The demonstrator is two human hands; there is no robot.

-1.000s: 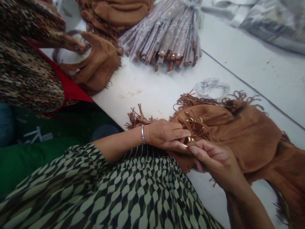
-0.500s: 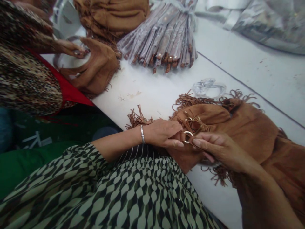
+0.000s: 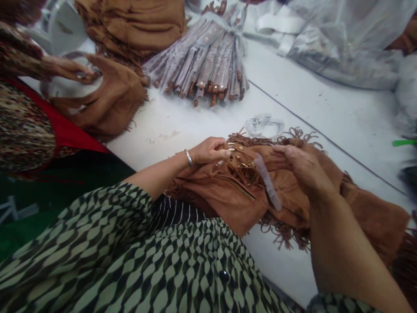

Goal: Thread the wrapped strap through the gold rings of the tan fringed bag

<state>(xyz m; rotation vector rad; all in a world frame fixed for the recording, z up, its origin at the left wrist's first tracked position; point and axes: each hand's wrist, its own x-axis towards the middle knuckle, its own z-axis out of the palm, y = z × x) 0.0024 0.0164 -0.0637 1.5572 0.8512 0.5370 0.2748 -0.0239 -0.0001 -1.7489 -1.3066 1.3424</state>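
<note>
The left hand (image 3: 208, 152), a metal bangle on its wrist, is curled and pinches the top edge of a tan suede fringed bag (image 3: 228, 193). The right hand (image 3: 301, 167) lies half open on the suede, fingers reaching toward the left hand; whether it grips anything, I cannot tell. Between the hands, a strap in a clear plastic sleeve (image 3: 267, 182) lies tilted across the bag, just beside the right fingers. Gold rings (image 3: 246, 165) sit among suede tassels there, and a gold zip (image 3: 237, 188) runs below them.

The bag lies on a white table (image 3: 329, 100), fringe spreading past both hands. Just beyond the hands is a clear plastic loop (image 3: 263, 125). Farther ahead sits a tied bundle of sleeved straps (image 3: 205, 63), and to its right, a large clear plastic bag (image 3: 345, 34) holds pale, silvery contents. Ahead and to the left, a co-worker's hand (image 3: 70, 69) rests on another suede bag (image 3: 107, 98), near a stack of suede bags (image 3: 130, 26).
</note>
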